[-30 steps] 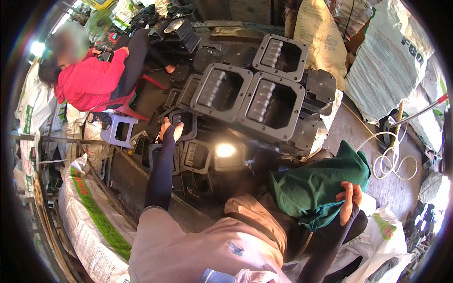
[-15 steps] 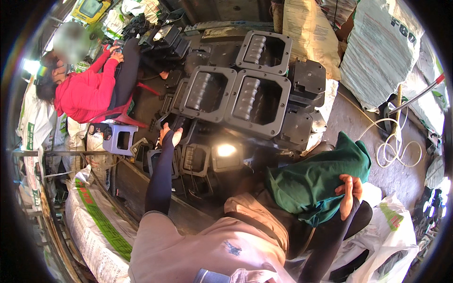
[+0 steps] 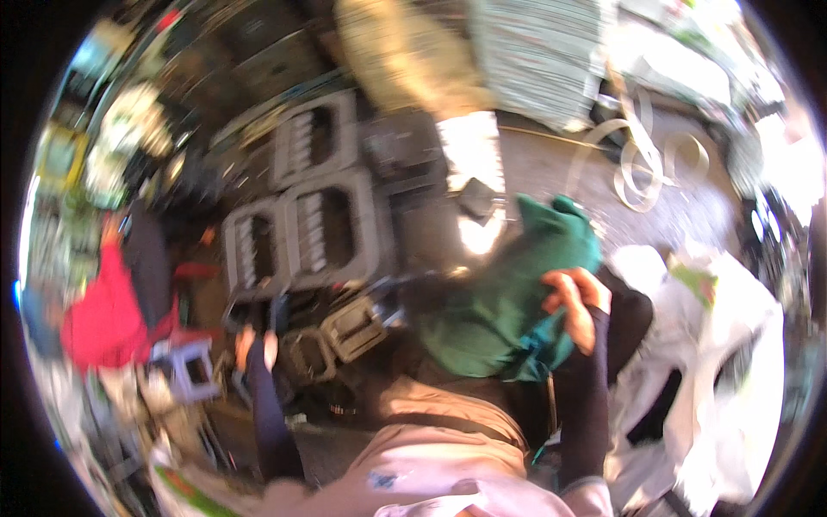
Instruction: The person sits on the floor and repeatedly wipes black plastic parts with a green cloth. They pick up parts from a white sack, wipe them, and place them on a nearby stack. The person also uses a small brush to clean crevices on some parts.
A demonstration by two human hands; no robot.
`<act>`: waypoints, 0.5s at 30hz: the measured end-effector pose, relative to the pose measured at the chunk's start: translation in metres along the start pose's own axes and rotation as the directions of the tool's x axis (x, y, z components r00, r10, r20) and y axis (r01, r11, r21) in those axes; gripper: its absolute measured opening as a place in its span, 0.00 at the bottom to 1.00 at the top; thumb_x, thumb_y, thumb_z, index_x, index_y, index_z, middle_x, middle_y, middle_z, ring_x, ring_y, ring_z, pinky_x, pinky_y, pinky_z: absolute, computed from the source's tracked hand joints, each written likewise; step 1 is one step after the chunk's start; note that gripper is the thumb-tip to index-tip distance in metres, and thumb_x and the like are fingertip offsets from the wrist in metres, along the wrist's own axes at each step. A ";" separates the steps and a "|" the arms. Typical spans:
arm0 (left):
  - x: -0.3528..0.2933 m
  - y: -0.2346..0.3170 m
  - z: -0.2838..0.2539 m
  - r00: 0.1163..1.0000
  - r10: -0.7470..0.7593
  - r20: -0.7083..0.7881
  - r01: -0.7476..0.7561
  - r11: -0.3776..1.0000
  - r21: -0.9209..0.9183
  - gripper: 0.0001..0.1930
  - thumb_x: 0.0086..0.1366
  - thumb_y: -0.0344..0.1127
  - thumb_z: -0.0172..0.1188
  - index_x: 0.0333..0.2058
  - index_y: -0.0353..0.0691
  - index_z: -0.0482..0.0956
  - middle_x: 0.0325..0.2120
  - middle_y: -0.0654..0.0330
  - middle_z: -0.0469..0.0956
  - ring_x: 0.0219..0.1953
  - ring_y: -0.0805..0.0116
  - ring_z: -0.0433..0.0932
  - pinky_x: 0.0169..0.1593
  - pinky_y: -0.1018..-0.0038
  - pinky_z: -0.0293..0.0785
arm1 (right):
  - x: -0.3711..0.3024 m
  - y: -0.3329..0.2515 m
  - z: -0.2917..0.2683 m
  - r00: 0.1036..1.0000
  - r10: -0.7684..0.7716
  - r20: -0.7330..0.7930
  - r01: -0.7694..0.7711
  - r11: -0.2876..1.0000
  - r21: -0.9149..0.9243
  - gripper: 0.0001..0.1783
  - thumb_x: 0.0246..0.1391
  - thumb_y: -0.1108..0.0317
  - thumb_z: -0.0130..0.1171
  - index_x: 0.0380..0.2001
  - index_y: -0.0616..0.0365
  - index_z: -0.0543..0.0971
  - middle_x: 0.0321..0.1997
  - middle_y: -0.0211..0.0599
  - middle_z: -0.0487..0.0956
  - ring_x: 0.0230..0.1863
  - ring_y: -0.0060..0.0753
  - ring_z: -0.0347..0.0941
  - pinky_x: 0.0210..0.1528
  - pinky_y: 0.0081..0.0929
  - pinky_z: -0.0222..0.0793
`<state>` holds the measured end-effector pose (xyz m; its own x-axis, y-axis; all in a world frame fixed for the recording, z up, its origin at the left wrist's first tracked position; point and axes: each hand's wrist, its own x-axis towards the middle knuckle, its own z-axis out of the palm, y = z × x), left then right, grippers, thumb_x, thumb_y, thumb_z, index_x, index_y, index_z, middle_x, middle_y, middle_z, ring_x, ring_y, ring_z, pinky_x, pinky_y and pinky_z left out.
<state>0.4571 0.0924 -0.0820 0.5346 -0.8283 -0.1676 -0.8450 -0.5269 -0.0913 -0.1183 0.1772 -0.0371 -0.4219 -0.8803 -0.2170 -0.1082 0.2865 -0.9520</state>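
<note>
Out to the left, my left hand [image 3: 257, 348] reaches among dark plastic frames, its fingers and thumb on either side of a dark edge. Motion blur hides whether it grips that part. My right hand [image 3: 581, 303] hovers over or rests on the green cloth [image 3: 495, 306] across my lap, fingers loosely bent and apart, holding nothing I can see. Large dark grey frames [image 3: 332, 226] with ribbed bars inside are stacked in front of me. Smaller frames [image 3: 355, 329] lie lower, between the stack and my lap.
A person in a red top [image 3: 112, 319] sits at the left beside a pale purple-blue stool [image 3: 191, 369]. White sacks [image 3: 693, 345] lie to my right. A coiled pale strap [image 3: 642, 177] is on the floor at far right, near a big grey-white sack [image 3: 543, 60].
My view has swung right, so the stack and the seated person sit further left and lower. My left hand stays by the frames; the right stays by the green cloth.
</note>
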 end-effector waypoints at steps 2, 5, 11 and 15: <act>-0.028 0.027 -0.023 0.988 -0.005 0.157 -0.024 0.984 0.178 0.26 0.58 0.49 0.61 0.49 0.36 0.79 0.45 0.41 0.81 0.50 0.42 0.80 0.55 0.53 0.75 | -0.001 -0.001 -0.005 0.999 0.016 -0.033 -0.013 0.996 0.088 0.13 0.67 0.64 0.57 0.39 0.65 0.81 0.33 0.36 0.83 0.25 0.21 0.75 0.30 0.23 0.72; -0.083 0.080 -0.055 0.716 0.549 0.432 -0.594 0.804 -0.037 0.24 0.57 0.45 0.66 0.49 0.37 0.81 0.40 0.47 0.85 0.43 0.49 0.85 0.49 0.59 0.79 | -0.005 0.003 -0.019 0.992 0.027 -0.120 0.002 0.972 0.236 0.11 0.67 0.67 0.57 0.46 0.64 0.77 0.37 0.38 0.84 0.24 0.21 0.75 0.29 0.22 0.72; -0.170 0.248 -0.061 0.308 0.949 0.065 -0.591 0.244 -0.769 0.14 0.66 0.33 0.63 0.49 0.37 0.81 0.37 0.53 0.85 0.40 0.66 0.85 0.47 0.69 0.79 | -0.014 0.026 -0.044 0.966 0.052 -0.252 -0.015 0.989 0.147 0.12 0.67 0.66 0.57 0.48 0.61 0.77 0.37 0.37 0.83 0.25 0.19 0.74 0.29 0.20 0.71; -0.189 0.397 -0.005 0.520 0.854 -0.031 -0.082 0.014 -0.997 0.13 0.70 0.33 0.59 0.50 0.34 0.79 0.39 0.57 0.84 0.40 0.71 0.82 0.45 0.73 0.78 | -0.022 0.069 -0.048 0.927 0.003 -0.375 -0.067 0.985 -0.157 0.10 0.66 0.66 0.58 0.43 0.62 0.78 0.35 0.34 0.82 0.27 0.21 0.74 0.31 0.22 0.71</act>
<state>0.0205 0.0383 -0.0820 -0.4433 -0.8862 -0.1345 -0.0429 -0.1289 0.9907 -0.1595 0.2344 -0.0879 -0.7292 -0.6732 -0.1227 -0.2197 0.4001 -0.8897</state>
